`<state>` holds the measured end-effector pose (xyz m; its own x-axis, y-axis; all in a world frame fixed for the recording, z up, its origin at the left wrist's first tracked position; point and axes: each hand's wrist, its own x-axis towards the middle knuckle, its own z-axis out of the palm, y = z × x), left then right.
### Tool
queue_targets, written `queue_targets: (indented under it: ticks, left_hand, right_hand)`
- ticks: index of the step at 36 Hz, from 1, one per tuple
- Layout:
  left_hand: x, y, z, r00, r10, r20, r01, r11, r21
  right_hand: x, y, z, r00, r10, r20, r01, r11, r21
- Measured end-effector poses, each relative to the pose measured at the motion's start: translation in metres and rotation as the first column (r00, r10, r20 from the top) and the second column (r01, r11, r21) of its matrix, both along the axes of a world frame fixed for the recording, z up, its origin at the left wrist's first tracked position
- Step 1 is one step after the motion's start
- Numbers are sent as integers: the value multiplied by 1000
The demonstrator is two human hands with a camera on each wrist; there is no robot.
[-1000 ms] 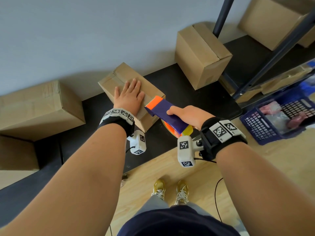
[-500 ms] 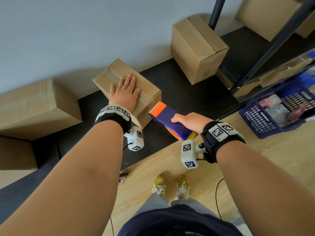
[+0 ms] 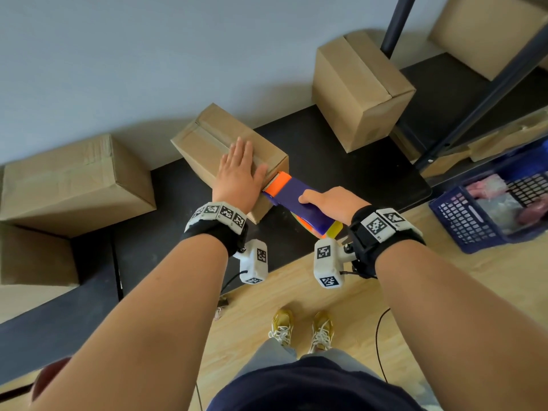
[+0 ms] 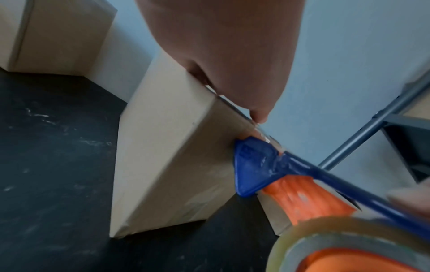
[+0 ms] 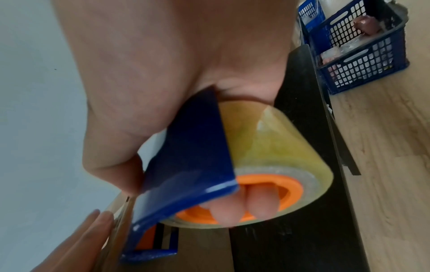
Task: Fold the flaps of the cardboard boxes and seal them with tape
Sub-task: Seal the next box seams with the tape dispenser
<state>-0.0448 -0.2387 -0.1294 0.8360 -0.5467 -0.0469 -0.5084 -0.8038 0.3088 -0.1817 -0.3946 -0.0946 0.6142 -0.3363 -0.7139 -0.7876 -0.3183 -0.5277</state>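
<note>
Box being taped sits on the black mat against the wall, flaps down, tape strip along the top seam; left hand lies flat on its lid, fingers straight, thumb near the front edge; right hand is wrapped around the tape dispenser, whose orange nose touches the box's top front corner.

Risks, biggest first: box looks light and is held by palm pressure only, so a pull on the tape could drag or tip it off the wall; dispenser's serrated edge sits just beside the left thumb, so a slip could nick it; tape may crease at the corner if the nose lifts before the cut.

Views: head shows overall layout, other boxes, blue crate; left wrist alone shows clear tape bridging from box edge to dispenser nose; right wrist alone shows two fingertips hooked through the orange core of the tape roll.
</note>
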Motion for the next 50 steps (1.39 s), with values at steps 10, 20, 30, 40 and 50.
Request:
queue_targets:
  ticks: [10,20,30,40,50]
  left_hand:
    - [-4,-4,-2,999,25,32,-29,992,123]
    - [-11,14,7,996,6,85,4,993,-117]
    - [-8,16,2,992,-93,80,91,996,24]
    - [-28,14,5,984,-156,89,161,986,-49]
    - [-23,16,10,990,-139,8,139,978,-155]
  right_hand:
    - [-3,2,-1,1000,-8,-30,9,1000,28]
    - [-1,2,-1,1000,-6,-27,6,1000,10]
    - [2,2,-2,999,4,-40,-3,1000,8]
    - [1,1,-10,999,0,-46,0,1000,-1]
    - [0,3,-13,1000,3,-19,-3,1000,-9]
